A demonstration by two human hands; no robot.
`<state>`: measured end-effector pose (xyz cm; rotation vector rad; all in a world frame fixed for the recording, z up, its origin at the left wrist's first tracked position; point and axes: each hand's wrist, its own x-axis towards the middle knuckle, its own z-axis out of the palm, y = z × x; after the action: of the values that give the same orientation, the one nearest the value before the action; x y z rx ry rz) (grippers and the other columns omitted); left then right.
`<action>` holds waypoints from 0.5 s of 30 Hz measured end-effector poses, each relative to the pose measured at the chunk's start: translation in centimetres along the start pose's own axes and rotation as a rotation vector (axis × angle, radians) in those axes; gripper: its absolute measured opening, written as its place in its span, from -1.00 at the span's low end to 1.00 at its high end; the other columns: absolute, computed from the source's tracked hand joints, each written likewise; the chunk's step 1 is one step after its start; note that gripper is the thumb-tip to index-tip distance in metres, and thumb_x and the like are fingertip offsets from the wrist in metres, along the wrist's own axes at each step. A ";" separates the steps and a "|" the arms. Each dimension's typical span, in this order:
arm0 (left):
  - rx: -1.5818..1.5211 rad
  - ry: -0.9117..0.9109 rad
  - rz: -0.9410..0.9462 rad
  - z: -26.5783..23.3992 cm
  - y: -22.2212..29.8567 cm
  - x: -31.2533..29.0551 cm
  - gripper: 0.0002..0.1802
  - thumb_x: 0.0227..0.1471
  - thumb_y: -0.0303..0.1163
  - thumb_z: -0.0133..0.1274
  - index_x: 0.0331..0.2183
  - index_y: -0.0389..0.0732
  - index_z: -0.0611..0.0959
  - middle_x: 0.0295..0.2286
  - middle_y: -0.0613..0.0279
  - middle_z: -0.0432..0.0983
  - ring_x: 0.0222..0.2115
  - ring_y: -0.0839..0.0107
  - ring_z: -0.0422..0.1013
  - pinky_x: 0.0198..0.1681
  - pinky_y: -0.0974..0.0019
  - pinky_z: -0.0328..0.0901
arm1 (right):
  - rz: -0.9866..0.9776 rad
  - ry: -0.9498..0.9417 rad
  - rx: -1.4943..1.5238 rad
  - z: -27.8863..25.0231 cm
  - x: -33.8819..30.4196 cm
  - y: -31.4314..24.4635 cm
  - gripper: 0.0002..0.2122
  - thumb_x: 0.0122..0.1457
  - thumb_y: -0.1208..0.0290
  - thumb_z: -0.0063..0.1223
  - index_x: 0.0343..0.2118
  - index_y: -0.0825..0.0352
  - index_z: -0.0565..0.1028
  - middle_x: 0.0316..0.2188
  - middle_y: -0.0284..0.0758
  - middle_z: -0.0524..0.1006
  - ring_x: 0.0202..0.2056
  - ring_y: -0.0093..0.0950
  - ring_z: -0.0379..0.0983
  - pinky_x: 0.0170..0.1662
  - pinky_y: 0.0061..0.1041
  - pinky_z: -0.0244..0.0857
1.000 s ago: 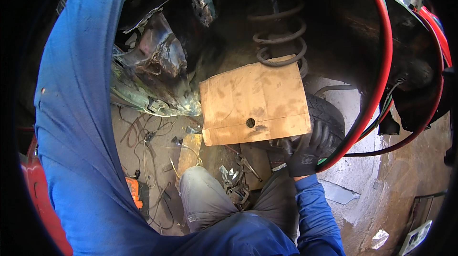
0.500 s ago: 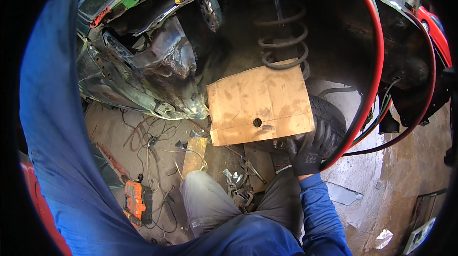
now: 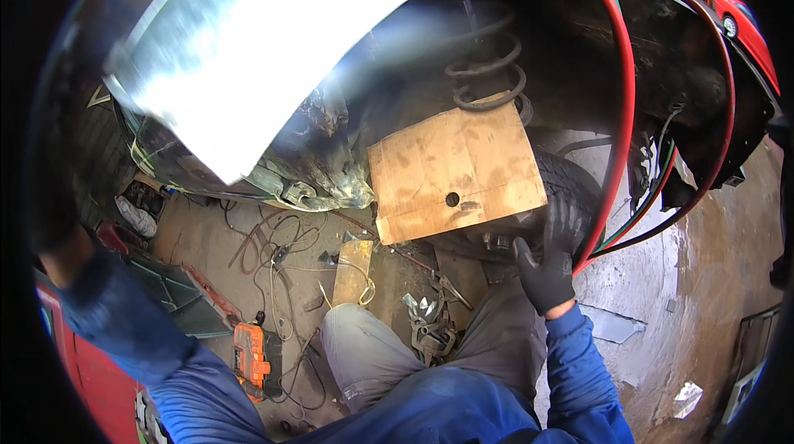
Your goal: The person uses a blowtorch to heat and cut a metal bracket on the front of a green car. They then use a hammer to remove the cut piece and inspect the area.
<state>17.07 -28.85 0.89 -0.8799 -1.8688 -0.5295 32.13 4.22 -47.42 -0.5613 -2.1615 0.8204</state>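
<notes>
My right hand (image 3: 550, 266), in a dark glove, rests with fingers stretched out and thumb apart against a black tyre (image 3: 579, 183). Beside it, a brown cardboard sheet (image 3: 459, 159) with one round hole lies tilted over the tyre, below a coil spring (image 3: 486, 105). My left hand (image 3: 54, 196) is raised at the dark left rim, and its fingers are lost in shadow. Near that hand, a large, glaring white panel (image 3: 265, 39) covers the upper left of the car's torn metal bodywork (image 3: 331, 155). Whether my left hand grips the panel cannot be made out.
Red hoses (image 3: 626, 97) loop down on the right, close to my right hand. On the floor lie tangled cables (image 3: 277, 274), an orange-and-black tool or case (image 3: 251, 353), a yellowish board (image 3: 354, 270) and metal clamps or pliers (image 3: 430, 332). A red car (image 3: 748, 35) stands far right.
The white panel has come into view at upper left, covering part of the bodywork. My left arm has swung lower and outward. My right hand stays by the tyre, its thumb more spread.
</notes>
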 end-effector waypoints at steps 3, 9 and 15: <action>-0.025 -0.098 -0.097 2.3 0.9 -4.9 -0.83 0.28 -0.46 0.25 -0.10 -0.24 0.77 -0.33 0.36 0.65 -0.38 0.61 0.51 -0.31 0.49 0.35 | 0.064 -0.027 0.264 -3.8 -1.5 -3.1 -0.30 0.28 0.41 0.23 0.47 0.42 0.27 0.43 0.06 0.32 0.46 0.07 0.20 0.52 -0.05 0.04; -0.063 -0.302 0.156 9.2 5.6 -12.3 -0.90 0.11 -0.57 0.30 -0.29 -0.22 0.70 -0.41 0.17 0.62 -0.45 0.34 0.57 -0.37 0.27 0.40 | -0.369 -0.128 0.254 -6.4 -1.0 -12.0 -0.23 0.17 0.27 0.46 0.39 0.45 0.35 0.31 0.03 0.45 0.32 0.02 0.40 0.38 -0.07 0.28; 0.013 -0.320 0.207 11.7 6.4 -11.6 -0.82 0.10 -0.44 0.32 -0.24 -0.22 0.66 -0.39 0.04 0.55 -0.39 0.06 0.56 -0.31 0.11 0.40 | -0.537 -0.072 0.332 -0.5 3.6 -18.5 -0.18 0.24 0.13 0.37 0.43 0.49 0.26 0.34 0.12 0.38 0.34 0.03 0.35 0.36 -0.07 0.27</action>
<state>18.22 -20.69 -14.75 -1.1887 -2.0308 -0.2587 27.79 -6.33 -32.39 0.2149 -2.0328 0.8706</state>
